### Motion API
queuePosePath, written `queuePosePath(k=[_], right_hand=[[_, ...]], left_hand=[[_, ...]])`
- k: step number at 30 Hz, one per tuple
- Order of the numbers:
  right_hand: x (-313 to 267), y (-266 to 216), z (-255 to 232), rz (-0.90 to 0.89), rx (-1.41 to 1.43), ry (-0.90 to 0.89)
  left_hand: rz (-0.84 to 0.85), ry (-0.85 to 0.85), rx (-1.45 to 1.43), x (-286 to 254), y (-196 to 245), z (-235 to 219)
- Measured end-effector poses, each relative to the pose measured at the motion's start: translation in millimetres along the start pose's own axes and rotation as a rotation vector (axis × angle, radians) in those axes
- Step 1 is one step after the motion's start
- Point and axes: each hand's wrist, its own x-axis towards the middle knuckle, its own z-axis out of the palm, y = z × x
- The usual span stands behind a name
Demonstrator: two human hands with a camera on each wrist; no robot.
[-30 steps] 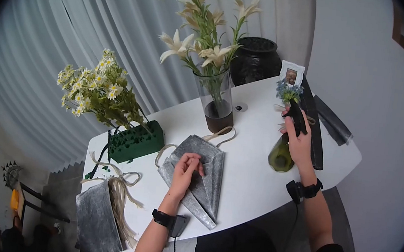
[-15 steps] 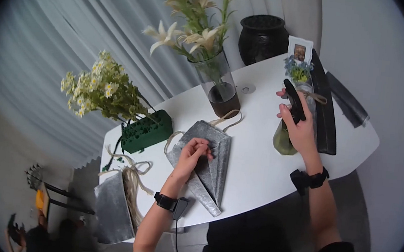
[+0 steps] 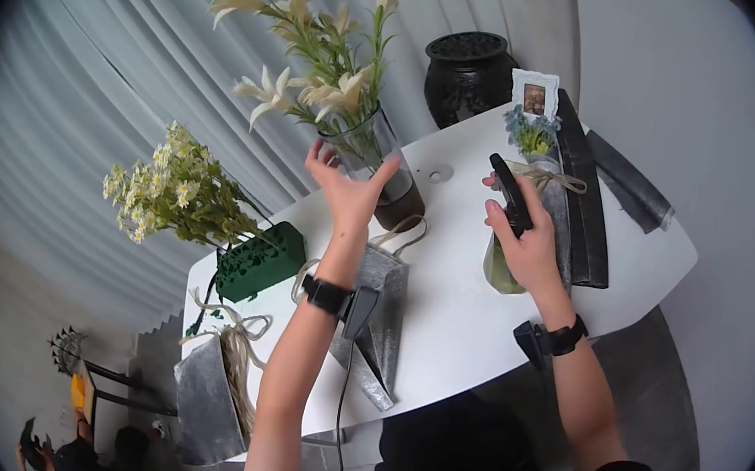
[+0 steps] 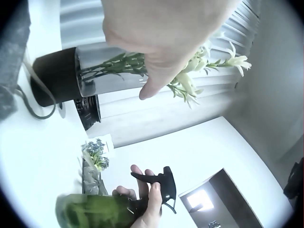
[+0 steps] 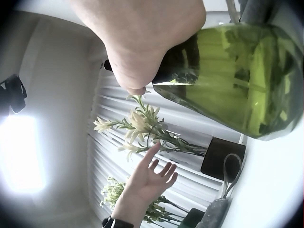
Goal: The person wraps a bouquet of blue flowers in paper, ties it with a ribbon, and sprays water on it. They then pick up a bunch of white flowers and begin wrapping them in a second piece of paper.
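Observation:
My left hand [image 3: 348,170] is raised with fingers spread, just in front of the glass vase [image 3: 387,165] of white lilies [image 3: 312,91]; it holds nothing. In the left wrist view its palm [image 4: 161,33] hovers by the vase [image 4: 90,73]. My right hand [image 3: 528,247] grips a green spray bottle [image 3: 495,271] by the neck, with its black trigger head [image 3: 509,192] pointing up-left. The right wrist view shows the bottle's green body [image 5: 232,76] close up and the left hand [image 5: 151,178] beyond it. A grey felt bag [image 3: 380,314] lies under my left forearm.
On the white table [image 3: 456,317] stand a green foam block [image 3: 260,260] with daisies [image 3: 175,191], a black pot [image 3: 466,75], a small framed picture [image 3: 534,96] and a wrapped posy [image 3: 535,142]. Dark sheets [image 3: 588,202] lie right. A second felt bag [image 3: 203,406] overhangs the left edge.
My left hand has let go of the grey felt bag and risen to the lily vase, fingers spread. The right hand keeps the spray bottle, shifted slightly left.

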Motion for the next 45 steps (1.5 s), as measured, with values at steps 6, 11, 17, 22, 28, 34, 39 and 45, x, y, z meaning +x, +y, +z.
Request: queuePosePath(k=[6,11,17,22,28,34,39,45], right_hand=[[0,0,3,-0.009,0.065,-0.007],[1,-3,3,0.002,0.069,-0.011],[1,4,5,-0.013,0.074,-0.019],[1,2,4,-0.017,0.043,-0.017],[1,3,5,-0.017,0.064,-0.017],[2,2,4,-0.018,0.067,-0.014],[2,5,5,-0.021,0.068,-0.015],[2,4,5,-0.023,0.068,-0.012]], left_hand=[[0.076,0.273,0.112,11,0,36],[0.073,0.145,0.081,19,-6,23],[0.048,-0.21,-0.094,38,-17,-13],[-0.05,-0.419,-0.357,38,-23,-18],[-0.006,0.091,0.02,6,-18,24],[-0.01,0.224,0.117,5,-13,39],[0.073,0.026,-0.011,26,-38,20],[-0.008,-0.145,-0.27,23,-46,8]])
